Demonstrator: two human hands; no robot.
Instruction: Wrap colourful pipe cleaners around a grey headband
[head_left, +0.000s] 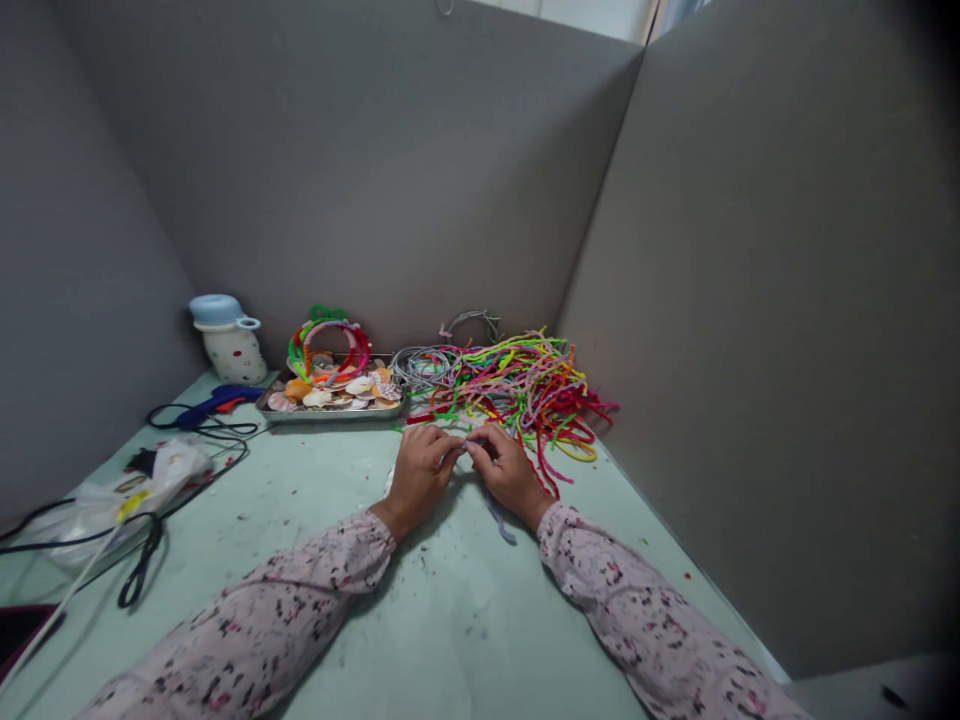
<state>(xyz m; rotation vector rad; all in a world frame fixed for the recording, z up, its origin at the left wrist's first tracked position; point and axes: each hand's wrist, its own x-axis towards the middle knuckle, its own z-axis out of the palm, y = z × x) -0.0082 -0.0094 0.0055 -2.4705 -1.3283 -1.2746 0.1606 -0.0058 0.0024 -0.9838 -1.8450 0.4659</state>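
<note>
Both my hands meet over the middle of the table, fingertips pinched close together. My left hand (424,474) and my right hand (510,474) grip a thin greyish-purple pipe cleaner (500,522), whose loose end hangs below my right palm toward the tabletop. Most of it is hidden behind the fingers. Just beyond my hands lies a tangled heap of colourful pipe cleaners (525,385). Left of that heap are coils of grey wire (424,367).
A metal tray (330,416) of seashells (360,385) carries several colourful rings (365,350). Left stand a white bottle (234,352) with a blue lid, a blue-handled tool (217,403), black cables (150,560) and a plastic bag (176,468). Grey partitions (360,160) enclose the table (450,640).
</note>
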